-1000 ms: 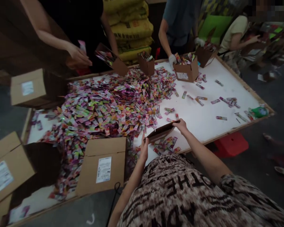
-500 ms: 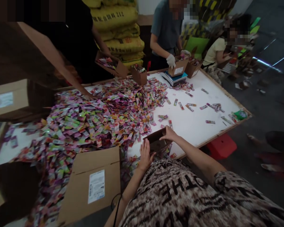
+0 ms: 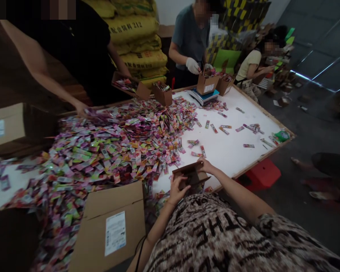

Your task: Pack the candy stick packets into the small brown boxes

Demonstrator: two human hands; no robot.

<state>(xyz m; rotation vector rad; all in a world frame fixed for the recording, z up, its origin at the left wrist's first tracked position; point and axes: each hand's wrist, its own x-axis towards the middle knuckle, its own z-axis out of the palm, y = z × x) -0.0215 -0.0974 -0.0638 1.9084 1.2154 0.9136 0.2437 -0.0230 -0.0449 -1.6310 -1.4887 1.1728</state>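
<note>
A small brown cardboard box [image 3: 190, 174] is held over the near edge of the white table [image 3: 232, 151], just in front of my body. My left hand [image 3: 177, 190] grips its near left side with fingers curled over the edge. My right hand [image 3: 206, 165] pinches its far right corner. A large heap of colourful small sachets [image 3: 116, 139] covers the table to the left of the box; a few lie right beside it.
A labelled carton [image 3: 113, 226] stands at the near left, another [image 3: 5, 128] at far left. Other people work across the table with small boxes [image 3: 163, 94] and a box on a scale [image 3: 205, 84]. Yellow sacks [image 3: 138, 41] behind. Red stool [image 3: 262, 174] right.
The view has shifted. The small box has come nearer to my body and is being unfolded; my left hand has moved from flat beside it to gripping its edge. The gloved person set a box on the scale.
</note>
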